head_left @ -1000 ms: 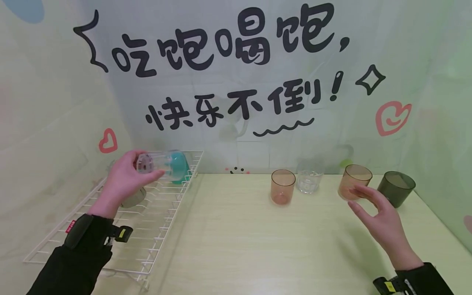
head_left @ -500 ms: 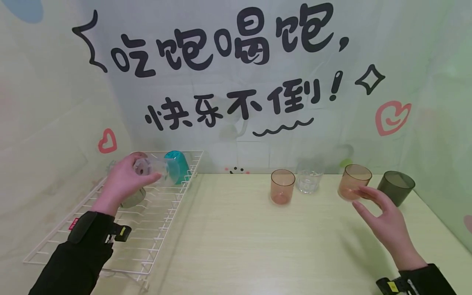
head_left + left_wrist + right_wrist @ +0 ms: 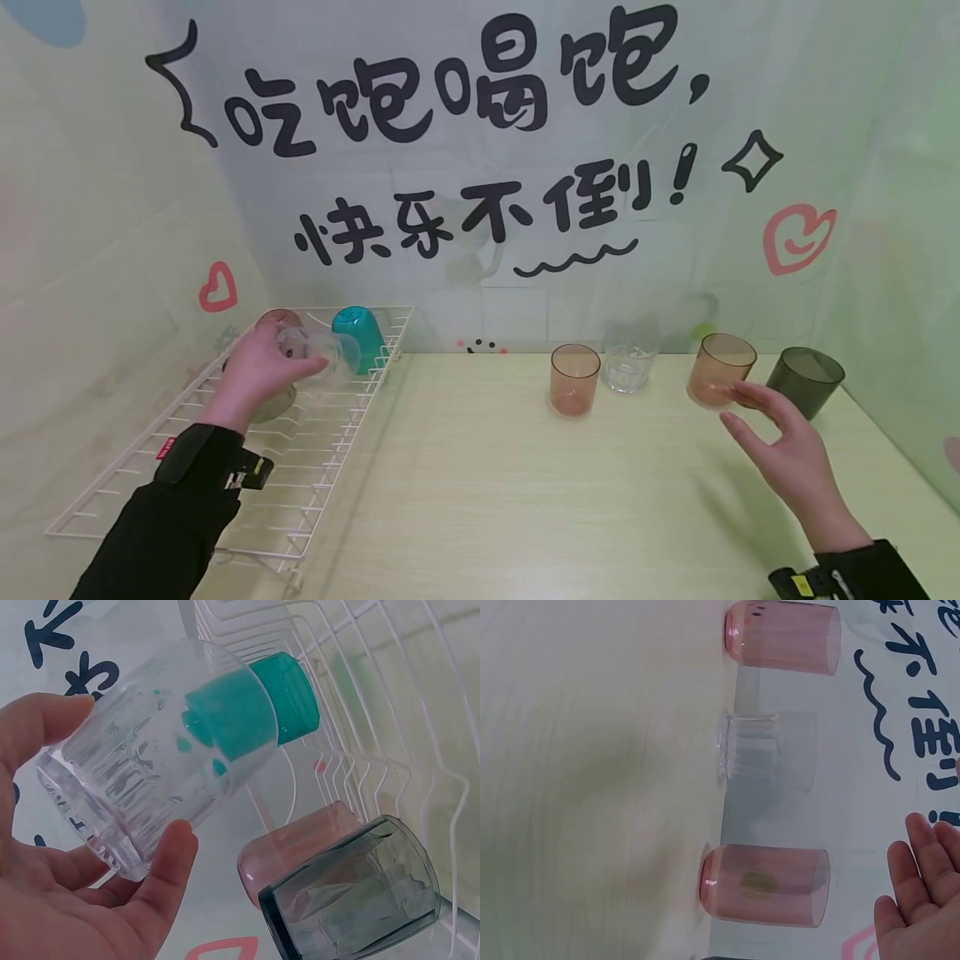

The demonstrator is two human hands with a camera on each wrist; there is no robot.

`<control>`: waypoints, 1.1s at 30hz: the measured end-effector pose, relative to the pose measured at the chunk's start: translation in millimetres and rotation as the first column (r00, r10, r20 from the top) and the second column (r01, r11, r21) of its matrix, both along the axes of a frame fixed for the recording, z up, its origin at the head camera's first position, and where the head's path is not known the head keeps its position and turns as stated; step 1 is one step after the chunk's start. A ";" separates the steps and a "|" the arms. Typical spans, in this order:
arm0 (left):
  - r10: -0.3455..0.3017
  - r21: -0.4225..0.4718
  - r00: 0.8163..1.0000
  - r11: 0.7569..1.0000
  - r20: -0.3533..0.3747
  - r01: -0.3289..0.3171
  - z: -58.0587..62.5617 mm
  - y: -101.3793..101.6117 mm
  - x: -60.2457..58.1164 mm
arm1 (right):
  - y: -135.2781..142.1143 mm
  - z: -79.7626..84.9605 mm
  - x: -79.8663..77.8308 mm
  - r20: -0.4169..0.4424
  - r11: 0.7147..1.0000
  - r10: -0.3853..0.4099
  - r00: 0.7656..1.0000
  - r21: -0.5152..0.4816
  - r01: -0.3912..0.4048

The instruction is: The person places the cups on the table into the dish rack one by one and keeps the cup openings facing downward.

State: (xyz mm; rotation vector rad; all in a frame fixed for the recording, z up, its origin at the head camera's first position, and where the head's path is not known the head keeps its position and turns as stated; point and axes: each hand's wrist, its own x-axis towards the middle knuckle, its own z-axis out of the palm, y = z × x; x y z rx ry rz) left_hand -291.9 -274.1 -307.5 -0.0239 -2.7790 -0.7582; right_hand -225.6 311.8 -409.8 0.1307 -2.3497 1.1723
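Left wrist view: left hand [image 3: 79,896] around tilted clear cup [image 3: 154,750].

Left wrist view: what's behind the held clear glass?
The teal cup, partly seen through the glass and partly past its rim. The cup's far side is hidden; what's behind the glass's thick base can't be made out.

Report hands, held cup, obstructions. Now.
Left hand grips clear cup, tilted over white rack. Right hand holding nothing. Teal cup just past clear cup's rim; contact unclear.

Lettered backdrop [image 3: 465,158], table [image 3: 480,500] probably wooden
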 end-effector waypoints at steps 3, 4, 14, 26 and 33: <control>0.007 -0.037 1.000 0.999 0.001 -0.007 -2.7 0.7 -2.9 | 2.2 -0.7 -1.1 0.002 1.000 -0.005 1.000 0.012 0.005; 0.008 -0.050 1.000 0.999 0.008 -0.007 -3.7 1.0 -3.7 | 3.1 -0.9 -1.6 -0.001 1.000 -0.005 1.000 0.017 0.005; -0.001 -0.092 0.997 0.996 0.080 0.009 -12.3 4.2 -9.9 | 13.0 0.8 -10.4 -0.008 0.989 -0.054 0.999 0.134 0.055; -0.013 -0.122 0.994 0.992 0.109 0.026 -19.5 7.2 -14.1 | 18.1 1.4 -12.2 -0.036 0.987 -0.058 0.998 0.149 0.063; -0.021 -0.157 0.988 0.987 0.150 0.045 -25.8 7.8 -21.9 | 20.3 0.3 -12.7 -0.030 0.988 -0.058 0.998 0.143 0.062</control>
